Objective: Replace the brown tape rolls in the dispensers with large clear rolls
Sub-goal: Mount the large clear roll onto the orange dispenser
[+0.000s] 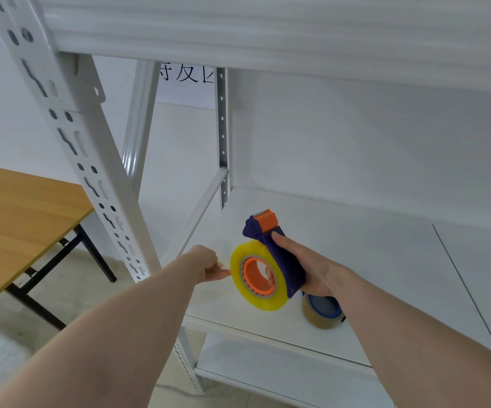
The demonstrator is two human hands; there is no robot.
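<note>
My right hand (309, 265) grips a dark blue tape dispenser (279, 257) with an orange cutter head, held above the white shelf (385, 260). A large clear, yellowish tape roll (256, 301) sits on the dispenser's orange hub. My left hand (209, 265) is at the roll's left edge, fingers curled and pinching something small there; what it pinches is too small to tell. A brown tape roll with a blue core (322, 315) lies on the shelf under my right wrist, partly hidden.
The white metal rack has a slotted upright (91, 172) at the left and an upper shelf (268, 33) overhead. A wooden table with black legs (17, 219) stands to the left on the floor. A lower shelf (268, 369) shows below.
</note>
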